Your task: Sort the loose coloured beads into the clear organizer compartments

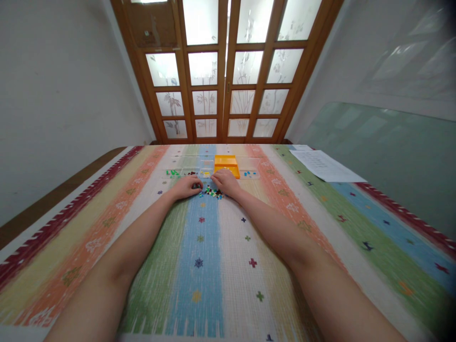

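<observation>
A small heap of tiny coloured pieces [213, 192], green, white, dark and blue, lies on the striped tablecloth between my hands. My left hand [187, 186] rests at the heap's left side, its fingers curled in towards the thumb; whatever they hold is too small to make out. Just behind the heap, my right hand [227, 182] reaches to the front of a small clear box with yellow pieces [206, 174], fingertips drawn together. Anything in that pinch is hidden. An open orange box [225, 160] stands right behind my right hand, partly covered by it.
Clear trays hold green pieces [172, 173] at left, dark red pieces [193, 173] near the middle and blue pieces [250, 174] at right. Paper sheets [326, 166] lie at the table's right side. Beyond the table stand wood-framed glass doors [223, 85].
</observation>
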A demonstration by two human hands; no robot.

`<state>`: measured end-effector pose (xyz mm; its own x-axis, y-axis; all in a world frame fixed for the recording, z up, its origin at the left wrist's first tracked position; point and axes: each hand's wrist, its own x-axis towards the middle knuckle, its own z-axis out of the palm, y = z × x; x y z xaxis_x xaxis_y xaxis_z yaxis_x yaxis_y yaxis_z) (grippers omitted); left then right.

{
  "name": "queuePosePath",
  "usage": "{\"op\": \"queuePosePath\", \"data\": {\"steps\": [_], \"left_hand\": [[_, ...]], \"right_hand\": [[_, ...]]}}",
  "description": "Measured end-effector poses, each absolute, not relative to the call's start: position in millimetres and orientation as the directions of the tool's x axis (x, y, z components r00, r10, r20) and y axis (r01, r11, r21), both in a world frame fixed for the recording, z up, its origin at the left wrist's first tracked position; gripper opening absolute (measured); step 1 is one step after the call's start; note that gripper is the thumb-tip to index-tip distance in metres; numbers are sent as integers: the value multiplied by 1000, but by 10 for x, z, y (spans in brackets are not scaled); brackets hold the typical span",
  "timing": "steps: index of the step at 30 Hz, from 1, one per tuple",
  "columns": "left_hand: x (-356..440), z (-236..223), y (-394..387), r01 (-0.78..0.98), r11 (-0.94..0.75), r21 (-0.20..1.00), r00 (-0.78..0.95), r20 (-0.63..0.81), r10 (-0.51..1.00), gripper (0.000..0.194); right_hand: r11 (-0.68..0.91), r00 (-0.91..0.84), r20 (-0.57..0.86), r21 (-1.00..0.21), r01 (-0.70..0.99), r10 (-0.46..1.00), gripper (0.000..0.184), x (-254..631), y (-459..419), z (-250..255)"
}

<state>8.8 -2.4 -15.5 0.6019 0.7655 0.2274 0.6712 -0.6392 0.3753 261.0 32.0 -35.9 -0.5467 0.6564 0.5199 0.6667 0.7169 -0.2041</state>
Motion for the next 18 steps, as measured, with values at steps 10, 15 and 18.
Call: {"op": "queuePosePath", "data": {"steps": [10,15,18], "left_hand": [[51,-270,52,732,-480,484,381,294,877,16],[-32,-359,163,691,-390,608,193,365,911,17],[-78,-407,239,654,-345,673,100,376,921,18]], "right_hand": [[729,-573,495,-207,652,653,36,2592,274,-347],[747,-595,488,-208,632,639,34,2583,269,-365],[746,-596,485,-207,633,640,34,2582,271,-368]]}}
